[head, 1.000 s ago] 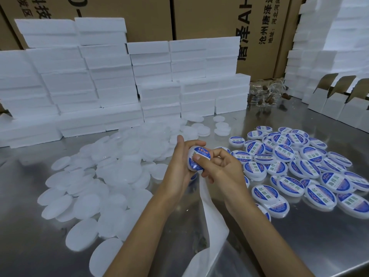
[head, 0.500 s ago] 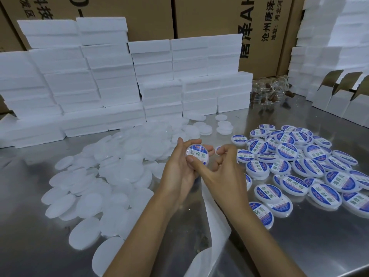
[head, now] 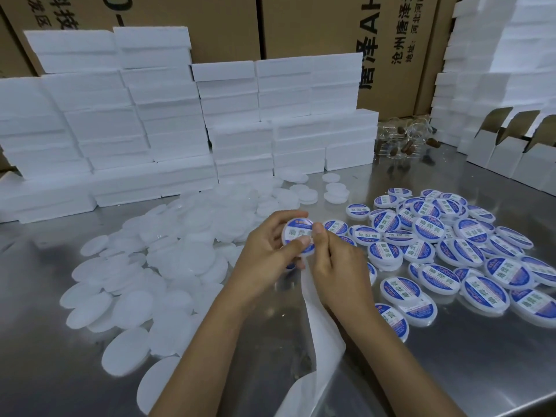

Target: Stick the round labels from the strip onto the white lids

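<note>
My left hand (head: pixel 264 251) grips a white lid (head: pixel 296 234) with a blue and white round label on its face, held up over the table's middle. My right hand (head: pixel 337 266) is beside it, its thumb pressing on the label's right edge. The white backing strip (head: pixel 319 335) hangs down from between my hands toward the near edge. A heap of bare white lids (head: pixel 168 254) lies to the left. Several labelled lids (head: pixel 445 245) lie in a pile to the right.
Stacks of white foam boxes (head: pixel 186 115) line the back of the steel table (head: pixel 469 365). Brown cartons (head: pixel 316 25) stand behind them. More white foam stacks and open white cardboard boxes (head: pixel 505 145) stand at the right. A clear bag with brown pieces (head: pixel 403 139) lies at the back.
The lid has turned to face me more squarely, and my right thumb has moved from the label's lower left to its right edge. Both hands stayed near the same spot.
</note>
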Motion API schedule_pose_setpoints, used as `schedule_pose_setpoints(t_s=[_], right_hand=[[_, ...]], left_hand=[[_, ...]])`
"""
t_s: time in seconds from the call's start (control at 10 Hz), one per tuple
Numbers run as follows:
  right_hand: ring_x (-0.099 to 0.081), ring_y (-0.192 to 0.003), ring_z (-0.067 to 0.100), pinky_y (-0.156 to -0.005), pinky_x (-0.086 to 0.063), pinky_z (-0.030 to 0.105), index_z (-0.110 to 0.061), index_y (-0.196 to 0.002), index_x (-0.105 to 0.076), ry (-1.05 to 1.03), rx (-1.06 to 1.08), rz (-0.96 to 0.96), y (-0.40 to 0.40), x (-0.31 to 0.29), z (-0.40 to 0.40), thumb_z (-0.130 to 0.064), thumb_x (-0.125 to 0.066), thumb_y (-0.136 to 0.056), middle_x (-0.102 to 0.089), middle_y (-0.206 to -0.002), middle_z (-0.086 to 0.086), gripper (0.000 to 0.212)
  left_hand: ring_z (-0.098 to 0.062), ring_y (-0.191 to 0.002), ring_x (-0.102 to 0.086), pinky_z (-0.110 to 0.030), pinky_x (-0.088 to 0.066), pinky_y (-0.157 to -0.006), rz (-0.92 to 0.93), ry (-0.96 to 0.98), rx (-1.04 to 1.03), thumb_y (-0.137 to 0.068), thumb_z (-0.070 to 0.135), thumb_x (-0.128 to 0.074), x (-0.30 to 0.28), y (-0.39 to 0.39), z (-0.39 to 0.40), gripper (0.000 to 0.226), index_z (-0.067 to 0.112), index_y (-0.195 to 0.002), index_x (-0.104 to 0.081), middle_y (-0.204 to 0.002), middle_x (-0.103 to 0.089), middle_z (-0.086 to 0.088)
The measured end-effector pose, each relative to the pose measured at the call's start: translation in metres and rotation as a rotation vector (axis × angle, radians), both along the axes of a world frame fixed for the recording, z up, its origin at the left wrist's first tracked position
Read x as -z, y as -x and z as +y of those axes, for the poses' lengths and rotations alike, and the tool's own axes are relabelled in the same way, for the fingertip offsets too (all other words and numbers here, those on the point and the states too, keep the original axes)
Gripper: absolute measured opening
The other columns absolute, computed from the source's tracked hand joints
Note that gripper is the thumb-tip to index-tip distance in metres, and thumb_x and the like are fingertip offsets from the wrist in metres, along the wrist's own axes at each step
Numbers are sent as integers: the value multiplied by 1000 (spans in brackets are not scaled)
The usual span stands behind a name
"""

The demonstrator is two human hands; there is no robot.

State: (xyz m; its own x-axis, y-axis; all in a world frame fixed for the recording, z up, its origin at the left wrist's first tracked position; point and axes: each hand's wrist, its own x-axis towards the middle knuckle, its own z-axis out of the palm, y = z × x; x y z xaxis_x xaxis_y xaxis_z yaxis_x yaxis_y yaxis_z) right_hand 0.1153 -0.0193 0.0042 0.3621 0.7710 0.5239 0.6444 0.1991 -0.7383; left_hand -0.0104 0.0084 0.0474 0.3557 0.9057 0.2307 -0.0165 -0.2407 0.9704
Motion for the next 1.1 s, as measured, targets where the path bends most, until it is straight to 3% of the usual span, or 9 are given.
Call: schedule_pose_setpoints(t_s=[0.1, 0.2, 0.4, 0.5, 0.7, 0.8, 0.9, 1.0, 1.1], right_hand=[[-51, -57, 7, -54, -31, 27, -33, -64, -41, -10, -61, 22, -1, 1, -2, -60, -25, -100, -52, -57, -10, 48], [-50, -58, 10, -51, -32, 27, -27, -64, -37, 25, -110, -35, 3, 1, -4, -76, -28, -90, -53, -61, -13, 56], [-52, -55, 10, -49, -34, 25, -22, -59, -52, 12, -52, -55, -1, -2, -4, -81, -35, -83, -56, -55, -11, 66], [-57, -56, 2, -47, -31, 17, -32, -52, -45, 31, -2, -15, -9, -1, -2, -66, -35, -96, -55, -49, -14, 57], [-62, -60, 7, -57, -45, 23, -30, -67, -60, 62, -46, 114, -17, 2, 2, -51, -37, -101, -63, -59, -6, 46], [-64, -66, 10, -63, -48, 36, -22, -77, -70, 104, -50, 208, -23, -3, 1, -45, -39, -104, -67, -65, -1, 46], [-64, -66, 21, -65, -49, 36, -13, -69, -67, 119, 119, 280, -54, -10, -5, -50, -32, -104, -66, -64, 3, 62], [-60, -64, 23, -65, -45, 38, -14, -63, -66, 163, 233, 345, -93, -15, -13, -51, -31, -104, -65, -64, 6, 66], [-56, -63, 24, -68, -44, 37, -11, -71, -71, 244, 274, 359, -121, -22, -30, -48, -38, -104, -66, -67, 11, 59]], left_hand=[[-20, -43, -61, -27, -52, -44, -67, -15, -143, -87, 2, -75, -3, 0, -3, 17, 9, -102, -69, -87, -77, -5], [-17, -49, -67, -22, -51, -43, -150, 36, -238, -90, 3, -72, -4, -3, -5, 3, 2, -90, -69, -74, -76, -7], [-12, -78, -75, -22, -57, -57, 37, 47, -82, -104, 19, -54, -3, 4, 0, 23, 12, -98, -76, -89, -77, -4], [-20, -90, -75, -28, -61, -68, 21, 93, 127, -107, 11, -45, -3, 7, -1, 28, 16, -115, -72, -103, -77, -7], [-22, -118, -67, -34, -58, -92, 36, 88, 301, -97, -4, -58, 3, 8, 0, 46, 16, -139, -56, -131, -68, -8], [-22, -103, -73, -31, -59, -87, 14, 97, 252, -90, 4, -73, 5, 8, 2, 60, 32, -140, -54, -127, -69, 5], [-25, -87, -75, -35, -61, -84, 39, 100, 99, -90, 14, -75, 4, 9, 3, 54, 38, -135, -57, -121, -69, 8], [-24, -81, -73, -30, -60, -68, -40, 142, -54, -92, 6, -70, 5, 10, 11, 37, 28, -122, -67, -116, -71, -3], [-19, -80, -72, -31, -56, -66, -36, 147, -184, -95, 5, -65, 8, 11, 17, 25, 21, -113, -71, -107, -72, -6]])
